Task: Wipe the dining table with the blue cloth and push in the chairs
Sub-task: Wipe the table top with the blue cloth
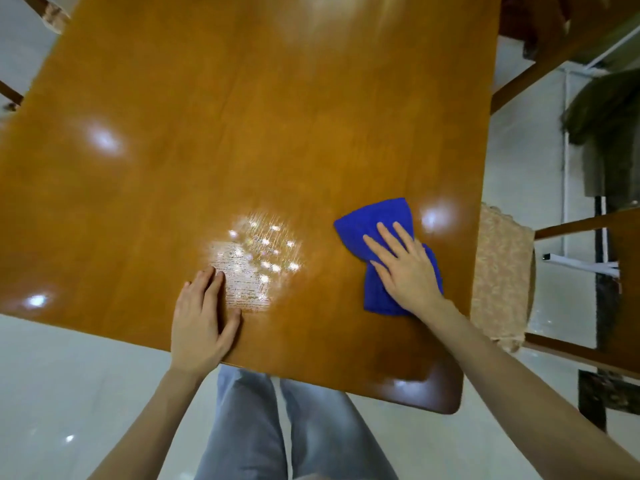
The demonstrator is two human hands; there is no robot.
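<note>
Blue cloth on the dining table, chairs at its sides

The blue cloth (377,237) lies bunched and flat on the glossy orange-brown dining table (214,126), near its right edge and toward the near right corner. A chair (502,271) with a beige patterned seat stands just beside that right edge, its seat not under the top.

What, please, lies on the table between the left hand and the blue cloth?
In the head view, only tabletop: a scuffed, glinting patch beside the left hand, then bare wood up to the blue cloth under the right hand.

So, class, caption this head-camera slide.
Right hand presses blue cloth on dining table; left hand braces.
</note>
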